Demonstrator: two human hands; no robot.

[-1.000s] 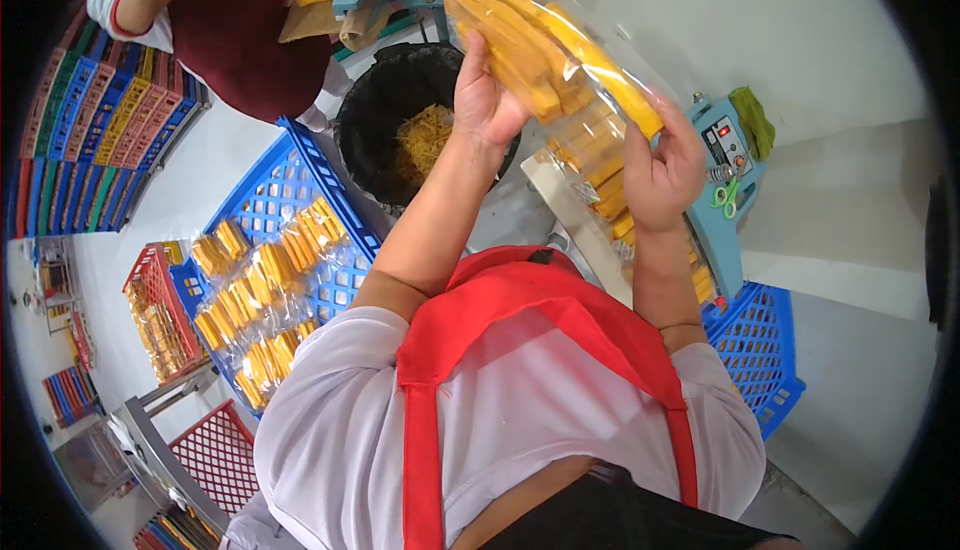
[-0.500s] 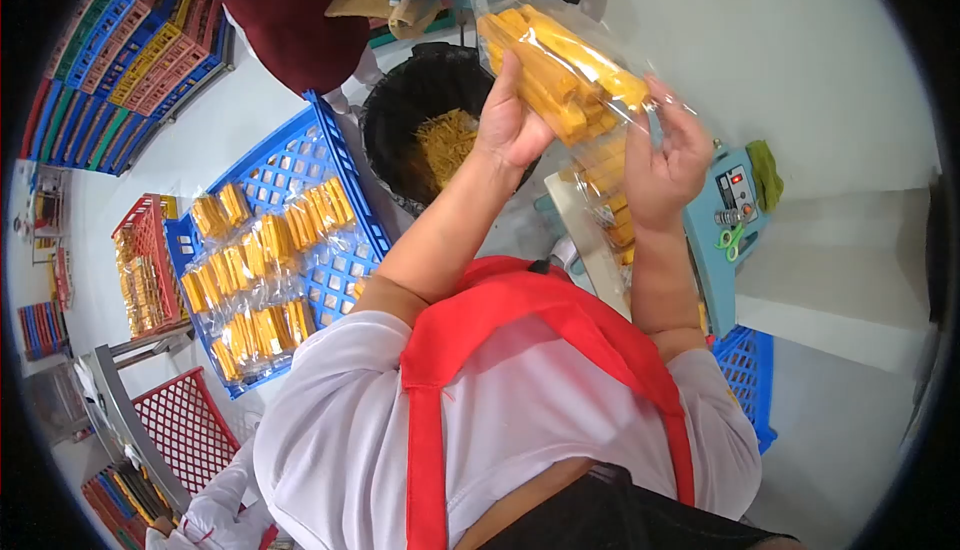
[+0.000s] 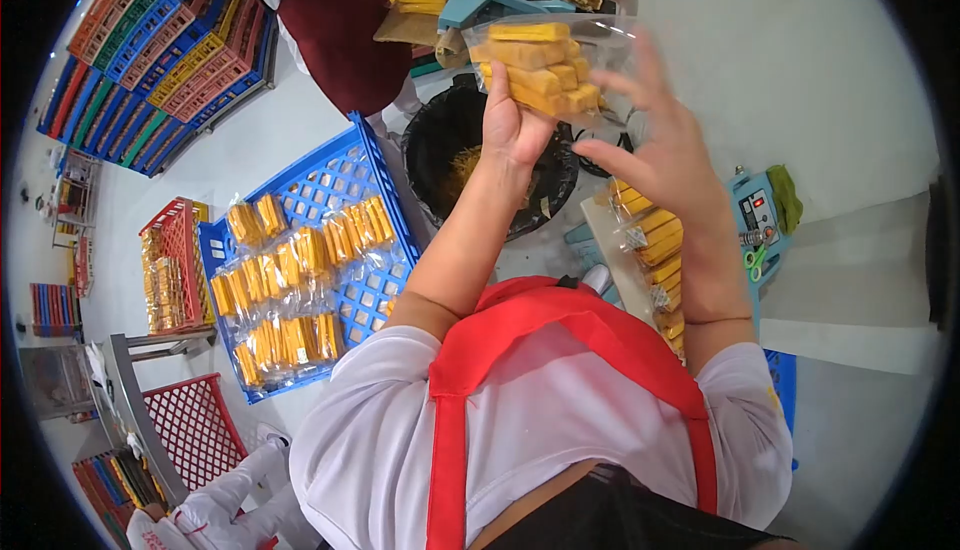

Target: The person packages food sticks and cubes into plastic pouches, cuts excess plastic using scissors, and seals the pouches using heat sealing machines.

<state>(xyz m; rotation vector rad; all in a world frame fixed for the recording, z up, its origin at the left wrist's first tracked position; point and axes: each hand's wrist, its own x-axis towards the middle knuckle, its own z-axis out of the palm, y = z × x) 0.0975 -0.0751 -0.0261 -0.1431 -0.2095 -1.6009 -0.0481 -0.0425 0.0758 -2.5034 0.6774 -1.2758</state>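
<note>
Our L hand (image 3: 517, 137) grips a clear bag (image 3: 550, 68) of yellow sticks (image 3: 530, 54), thumb on the near face, fingers hidden behind. Bag's held up in the air, in our view nr the upper R rim of the black bin (image 3: 425, 165). Its long axis runs approx. L-R across us; the slack film end points R, twd our R hand (image 3: 650, 135). Top sticks lie abt along that axis, lower ones slant down to R. R hand's unclenched, fingers spread just beside the film; can't tell if touching. Below it, bagged sticks (image 3: 660, 250) lie in a row along the pale board (image 3: 607, 237), w/ a teal sealer (image 3: 757, 212) & green scissors (image 3: 755, 262) to R. More bags (image 3: 285, 260) sit in rows from the blue crate (image 3: 388, 185)'s L edge.
</note>
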